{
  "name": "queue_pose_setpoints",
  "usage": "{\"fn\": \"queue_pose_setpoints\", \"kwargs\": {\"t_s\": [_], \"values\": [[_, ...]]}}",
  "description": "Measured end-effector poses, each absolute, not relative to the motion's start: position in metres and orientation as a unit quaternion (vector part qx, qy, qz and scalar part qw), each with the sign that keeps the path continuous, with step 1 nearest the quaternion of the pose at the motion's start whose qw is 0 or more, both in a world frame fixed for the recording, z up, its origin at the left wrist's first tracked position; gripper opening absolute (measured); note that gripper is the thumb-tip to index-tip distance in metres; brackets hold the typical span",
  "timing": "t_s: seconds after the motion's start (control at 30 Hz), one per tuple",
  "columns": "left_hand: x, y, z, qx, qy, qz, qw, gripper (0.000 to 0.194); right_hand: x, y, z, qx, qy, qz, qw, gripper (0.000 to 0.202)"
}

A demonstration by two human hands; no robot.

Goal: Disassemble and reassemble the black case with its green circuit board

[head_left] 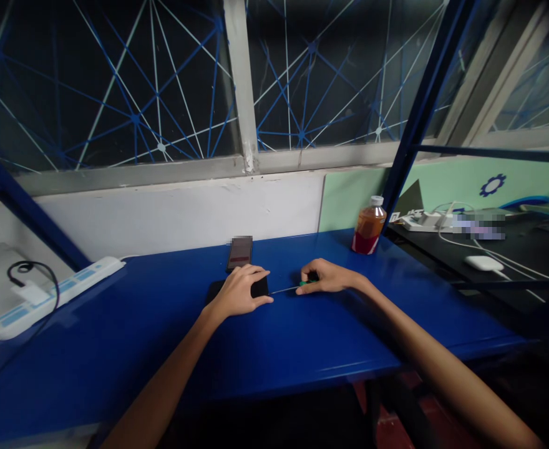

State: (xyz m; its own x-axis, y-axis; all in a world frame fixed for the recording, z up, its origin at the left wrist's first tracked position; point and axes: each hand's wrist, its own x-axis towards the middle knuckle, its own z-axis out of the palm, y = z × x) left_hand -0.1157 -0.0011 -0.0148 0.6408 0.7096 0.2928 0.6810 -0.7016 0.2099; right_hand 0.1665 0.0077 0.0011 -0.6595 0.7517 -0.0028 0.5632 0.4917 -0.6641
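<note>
My left hand (238, 292) lies over a flat black rectangular object (259, 287) on the blue table, its thumb and fingers spanning the right end. The back of the object is covered by the hand, so its exact kind is unclear. My right hand (324, 276) is closed around the green handle of a screwdriver (284, 290). The thin metal shaft points left, its tip at the right edge of the black object, between my left thumb and fingers. Just beyond my left hand lies a dark phone (240, 252), flat on the table.
A bottle with red-orange drink (369, 227) stands at the back right of the blue table (274, 346). On the left is a white power strip (54, 299) with a black cable. A black table (424, 249) to the right holds cables and a white charger (484, 263).
</note>
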Motion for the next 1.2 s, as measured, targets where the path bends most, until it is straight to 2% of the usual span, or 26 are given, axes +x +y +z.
{"fn": "queue_pose_setpoints", "kwargs": {"t_s": [0.17,0.43,0.63,0.73,0.9,1.2], "values": [[-0.1157,-0.0005,-0.0153,0.905,0.382,0.184,0.028,0.061,0.1654,0.0076,-0.0023,-0.404,-0.815,0.397,0.124,0.046],[-0.115,0.0006,-0.0197,0.909,0.38,0.172,0.024,0.061,0.1612,0.0054,0.0015,-0.401,-0.843,0.323,0.154,0.042],[-0.1151,0.0007,-0.0216,0.91,0.374,0.177,0.03,0.06,0.166,0.0075,0.0007,-0.405,-0.857,0.292,0.128,0.047],[-0.1142,-0.0002,-0.0212,0.911,0.371,0.177,0.028,0.059,0.1669,0.0088,-0.0015,-0.403,-0.857,0.294,0.132,0.046],[-0.1129,-0.0013,-0.0206,0.913,0.373,0.166,0.02,0.057,0.1642,0.0082,-0.0041,-0.418,-0.823,0.366,0.112,0.045],[-0.1124,-0.0037,-0.0174,0.919,0.364,0.144,0.034,0.051,0.1655,0.0079,0.0022,-0.387,-0.856,0.307,0.152,0.036]]}}
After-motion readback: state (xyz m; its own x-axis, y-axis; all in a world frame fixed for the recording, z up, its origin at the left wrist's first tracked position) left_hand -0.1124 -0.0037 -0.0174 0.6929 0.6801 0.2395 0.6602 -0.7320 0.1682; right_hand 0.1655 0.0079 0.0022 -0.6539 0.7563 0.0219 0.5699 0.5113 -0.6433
